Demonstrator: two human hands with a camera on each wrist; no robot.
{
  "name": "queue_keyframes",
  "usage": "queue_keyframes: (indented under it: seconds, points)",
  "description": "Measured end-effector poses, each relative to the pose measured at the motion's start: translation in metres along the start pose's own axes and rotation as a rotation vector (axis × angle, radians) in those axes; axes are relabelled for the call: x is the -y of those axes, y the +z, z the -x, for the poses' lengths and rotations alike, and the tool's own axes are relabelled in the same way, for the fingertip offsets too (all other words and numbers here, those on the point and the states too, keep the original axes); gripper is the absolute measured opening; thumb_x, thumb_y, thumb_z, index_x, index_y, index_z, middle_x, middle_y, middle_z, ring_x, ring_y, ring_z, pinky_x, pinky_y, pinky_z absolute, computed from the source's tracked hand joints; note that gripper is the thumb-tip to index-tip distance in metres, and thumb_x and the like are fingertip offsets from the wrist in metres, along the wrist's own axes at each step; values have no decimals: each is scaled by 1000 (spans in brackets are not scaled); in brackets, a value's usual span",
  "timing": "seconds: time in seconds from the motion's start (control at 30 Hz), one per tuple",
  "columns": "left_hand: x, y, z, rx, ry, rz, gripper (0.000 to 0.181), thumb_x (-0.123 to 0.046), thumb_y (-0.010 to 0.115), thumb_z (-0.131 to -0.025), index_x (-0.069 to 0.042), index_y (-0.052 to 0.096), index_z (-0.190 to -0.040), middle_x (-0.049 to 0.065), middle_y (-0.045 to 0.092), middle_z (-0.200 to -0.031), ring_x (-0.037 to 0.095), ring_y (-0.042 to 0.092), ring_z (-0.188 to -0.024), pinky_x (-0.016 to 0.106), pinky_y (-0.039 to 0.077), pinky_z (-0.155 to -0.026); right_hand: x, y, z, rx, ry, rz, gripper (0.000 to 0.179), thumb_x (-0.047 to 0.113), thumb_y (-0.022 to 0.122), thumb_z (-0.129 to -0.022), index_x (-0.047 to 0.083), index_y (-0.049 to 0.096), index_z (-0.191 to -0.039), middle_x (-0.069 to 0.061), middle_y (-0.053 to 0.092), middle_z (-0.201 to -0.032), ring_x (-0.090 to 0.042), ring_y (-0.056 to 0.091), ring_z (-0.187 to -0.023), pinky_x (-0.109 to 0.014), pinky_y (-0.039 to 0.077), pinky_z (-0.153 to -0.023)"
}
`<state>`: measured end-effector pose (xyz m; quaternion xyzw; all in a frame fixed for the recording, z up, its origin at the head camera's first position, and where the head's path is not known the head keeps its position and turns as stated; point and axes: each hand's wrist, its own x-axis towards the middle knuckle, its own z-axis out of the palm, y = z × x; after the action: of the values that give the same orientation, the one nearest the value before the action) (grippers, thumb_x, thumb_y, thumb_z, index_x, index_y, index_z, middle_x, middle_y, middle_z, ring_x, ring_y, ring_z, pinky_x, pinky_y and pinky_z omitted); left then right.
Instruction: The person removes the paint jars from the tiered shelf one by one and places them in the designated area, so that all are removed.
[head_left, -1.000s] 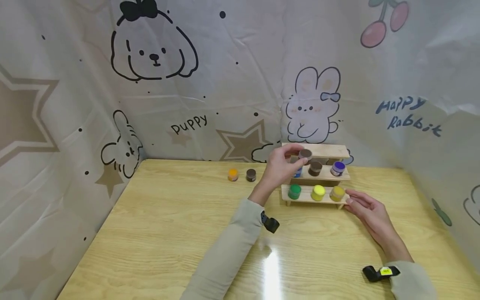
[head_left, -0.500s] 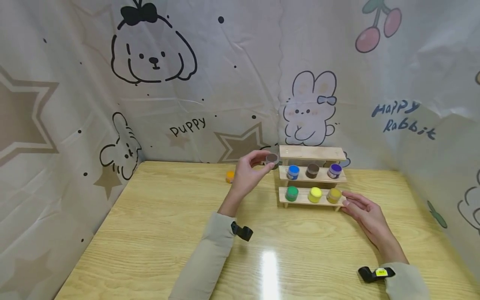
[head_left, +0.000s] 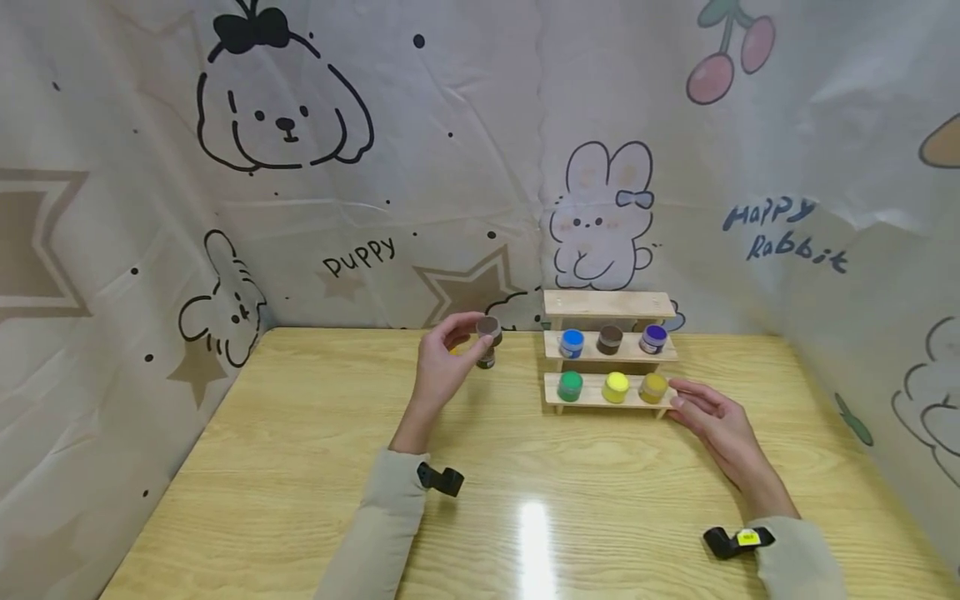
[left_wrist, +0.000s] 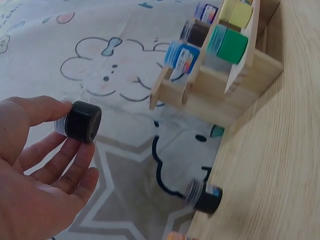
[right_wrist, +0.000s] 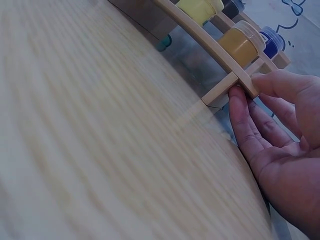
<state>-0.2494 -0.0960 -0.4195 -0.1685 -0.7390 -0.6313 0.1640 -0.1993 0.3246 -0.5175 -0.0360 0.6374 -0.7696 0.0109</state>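
Observation:
Between thumb and fingers my left hand (head_left: 441,367) holds a small dark paint jar (left_wrist: 84,121) with a clear lid, raised above the table. Just below it in the head view, a second dark paint jar (head_left: 487,360) stands on the table. An orange paint jar (head_left: 456,350) is mostly hidden behind my left fingers. My right hand (head_left: 723,429) pinches the right end of the lowest shelf of a three-step wooden rack (head_left: 609,303). Green (head_left: 570,386), yellow (head_left: 616,387) and ochre (head_left: 653,388) jars line that shelf.
On the rack's middle step sit blue (head_left: 572,342), dark brown (head_left: 610,339) and purple (head_left: 654,338) jars. The top step is bare. A printed cloth (head_left: 420,167) hangs behind the wooden table (head_left: 315,483) and along its sides.
My left hand has carried the dark jar leftward, away from the rack's upper steps, to above the standing dark jar. My right hand stays at the rack's end.

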Motion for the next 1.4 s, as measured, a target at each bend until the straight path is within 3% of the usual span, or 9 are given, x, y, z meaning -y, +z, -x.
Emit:
queue_keyframes:
  seconds: [0.33, 0.57, 0.67, 0.9, 1.07, 1.4]
  points:
    - [8, -21, 0, -66, -28, -20, 31, -2, 78, -90, 3, 69, -120, 18, 69, -117, 31, 66, -111, 53, 50, -102, 2, 0, 1, 11, -7, -22, 36, 3, 65, -100, -3, 59, -136, 7, 70, -124, -7, 68, -111, -27, 56, -93]
    - [17, -33, 0, -106, -103, -17, 33, 3, 75, -90, 9, 66, -122, 27, 67, -120, 39, 63, -115, 57, 47, -103, 1, 0, 2, 12, -6, -17, 38, 3, 65, -100, -4, 58, -137, 7, 70, -124, -6, 67, -111, -27, 56, -93]
    - [23, -36, 2, -125, -127, -29, 35, 4, 75, -91, 11, 65, -123, 30, 65, -121, 43, 62, -116, 56, 47, -103, 2, 1, 3, 12, 1, -11, 40, 3, 65, -100, -6, 56, -138, 7, 70, -124, -6, 67, -111, -27, 56, -93]
    - [41, -47, 8, -160, -141, -36, 32, 0, 78, -90, 4, 69, -120, 24, 68, -118, 35, 65, -112, 55, 49, -100, 3, 2, 4, 9, 4, 6, 43, 4, 66, -100, -9, 53, -139, 8, 70, -123, -5, 68, -110, -26, 56, -92]
    - [57, -55, 8, -182, -164, -64, 30, 1, 78, -90, 5, 69, -118, 23, 68, -116, 36, 65, -111, 57, 49, -101, 2, 1, 3, 14, 5, 6, 43, 4, 66, -100, -8, 54, -140, 8, 70, -124, -6, 68, -110, -26, 56, -92]
    - [83, -73, 7, -243, -253, -117, 29, 4, 77, -89, 6, 70, -117, 23, 68, -117, 35, 65, -110, 46, 54, -97, 2, 0, 0, 6, 1, 9, 41, 5, 66, -100, -5, 56, -139, 8, 70, -124, -6, 67, -111, -26, 56, -92]
